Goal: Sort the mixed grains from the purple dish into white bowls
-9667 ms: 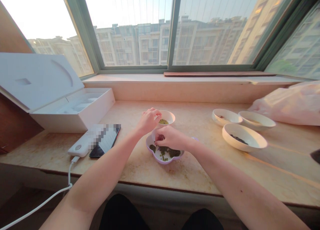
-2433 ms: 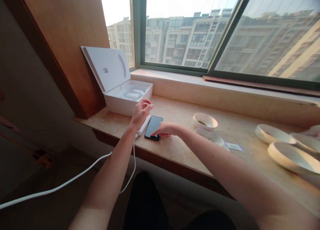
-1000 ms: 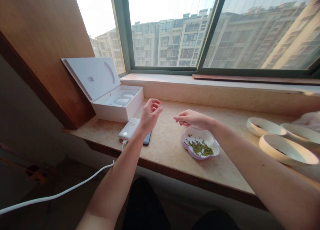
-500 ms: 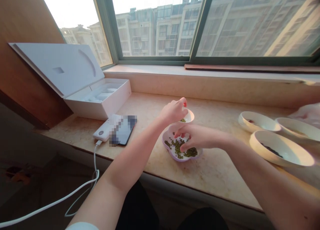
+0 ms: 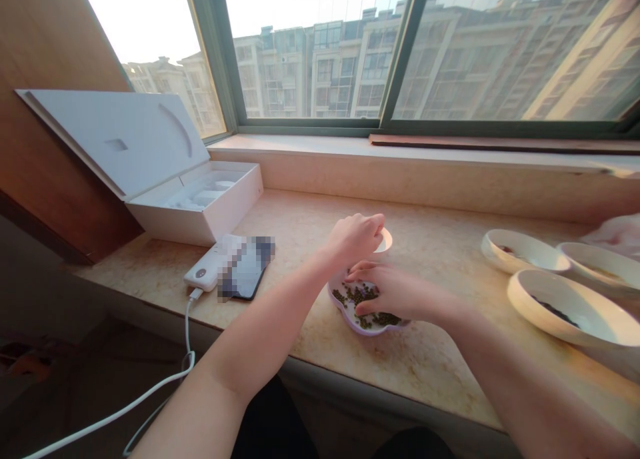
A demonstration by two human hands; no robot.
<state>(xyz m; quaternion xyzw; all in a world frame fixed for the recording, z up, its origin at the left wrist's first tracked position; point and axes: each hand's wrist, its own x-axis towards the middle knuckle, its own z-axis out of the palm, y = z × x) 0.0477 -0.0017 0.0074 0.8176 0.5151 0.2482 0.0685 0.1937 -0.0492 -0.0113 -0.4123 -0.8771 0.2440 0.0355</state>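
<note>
A scalloped dish with a lilac rim [image 5: 370, 332] holds many small green beans [image 5: 365, 294], probably mung beans, scattered over its white bottom. Over this dish reaches my right hand [image 5: 393, 291], its thumb and fingers apart, with the fingertips close to the beans. Just behind stands a small pale bowl [image 5: 385, 242], mostly covered by my left hand [image 5: 356, 235]. The fingers of that hand are curled together above the bowl, and anything they pinch is hidden from me.
At right stand several cream bowls [image 5: 520, 289] with small dark contents. On the left are an open white box [image 5: 233, 202], a white power bank [image 5: 207, 266] with a cable [image 5: 188, 326], and a phone [image 5: 247, 276]. A window [image 5: 310, 66] rises behind the counter [image 5: 300, 212].
My left hand has come slightly nearer and right, hiding more of the small bowl. My right hand's fingers have straightened over the dish. The whole view has shifted a little.
</note>
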